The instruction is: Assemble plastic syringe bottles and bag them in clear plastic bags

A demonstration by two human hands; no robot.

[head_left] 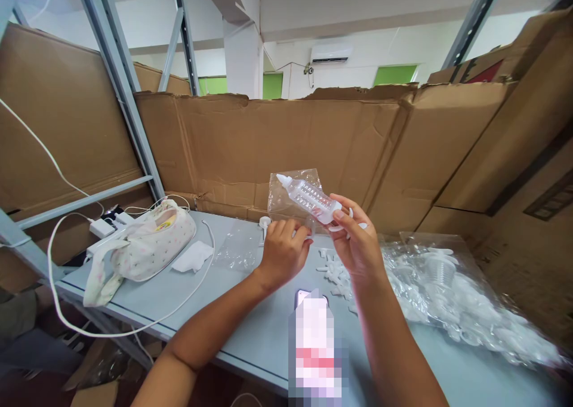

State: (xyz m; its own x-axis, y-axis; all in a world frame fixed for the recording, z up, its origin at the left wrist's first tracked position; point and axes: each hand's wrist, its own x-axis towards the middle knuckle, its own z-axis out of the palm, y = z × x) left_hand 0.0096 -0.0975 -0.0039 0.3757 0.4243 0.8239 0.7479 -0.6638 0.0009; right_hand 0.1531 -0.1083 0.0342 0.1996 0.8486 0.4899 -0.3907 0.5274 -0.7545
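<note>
Grey table [250, 329] amid cardboard walls [277, 138]; metal shelving frame [120, 79] leftward

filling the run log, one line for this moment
right hand: holds small bottle | left hand: pinches clear bag | table: pouch, loose plastic parts

Phone [308, 296] mostly blurred out, bag of plastic parts [470, 299] contents indistinct

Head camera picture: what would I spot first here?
A small clear plastic bottle with a pointed cap, held up mid-picture by the right hand against a clear plastic bag. The left hand pinches the bag's bottom edge. A pale floral fabric pouch lies left on the grey table.
</note>
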